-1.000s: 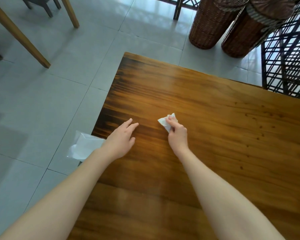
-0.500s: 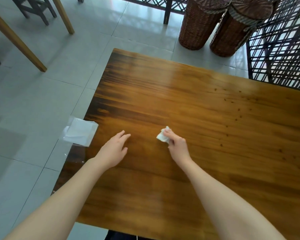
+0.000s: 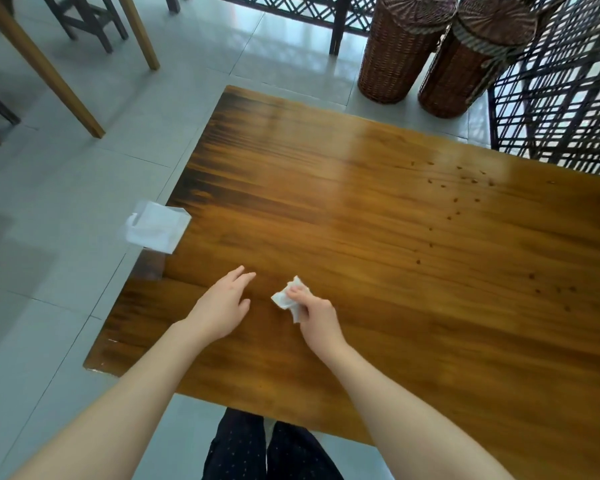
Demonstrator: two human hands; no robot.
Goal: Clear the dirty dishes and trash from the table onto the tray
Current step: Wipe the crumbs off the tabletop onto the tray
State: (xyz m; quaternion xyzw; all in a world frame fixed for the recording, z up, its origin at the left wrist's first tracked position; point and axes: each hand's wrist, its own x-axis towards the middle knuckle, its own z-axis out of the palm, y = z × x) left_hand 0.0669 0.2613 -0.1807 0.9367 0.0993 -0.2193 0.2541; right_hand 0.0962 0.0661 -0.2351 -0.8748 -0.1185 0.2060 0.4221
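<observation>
The forearms (image 3: 125,386) are bare, and the legs wear dark trousers (image 3: 243,452) speckled with tiny pale dots

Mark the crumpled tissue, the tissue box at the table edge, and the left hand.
crumpled tissue (image 3: 284,298), head view, exposed white part
tissue box (image 3: 157,226), head view, middle of top
left hand (image 3: 219,311), head view, back of hand

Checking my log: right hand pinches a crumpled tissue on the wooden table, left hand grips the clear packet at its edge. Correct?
Not quite. In the head view the left hand is open, holding nothing, apart from the clear packet at the table edge. The right hand does pinch the crumpled tissue.
</observation>
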